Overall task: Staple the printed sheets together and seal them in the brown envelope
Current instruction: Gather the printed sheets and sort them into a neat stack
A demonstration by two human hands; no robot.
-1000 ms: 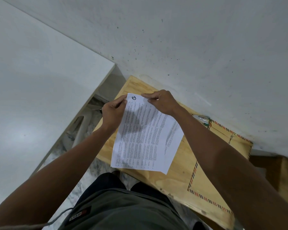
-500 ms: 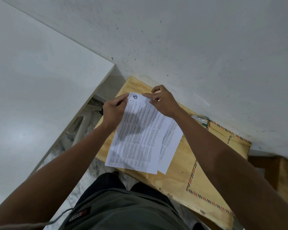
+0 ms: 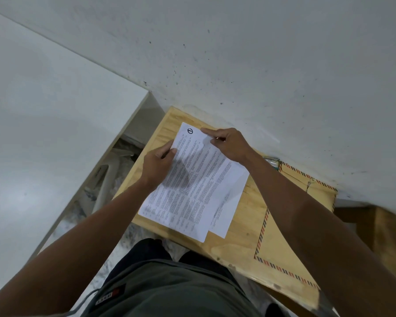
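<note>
Sheets (image 3: 192,191) fan apart on the wooden table (image 3: 240,229), not yet squared or stapled. Left hand (image 3: 157,167) pinches their left edge, right hand (image 3: 229,145) presses the top. The brown envelope (image 3: 284,236) waits beside them, unfilled.

Both hands (image 3: 158,164) (image 3: 229,143) pinched, arms outstretched
</note>
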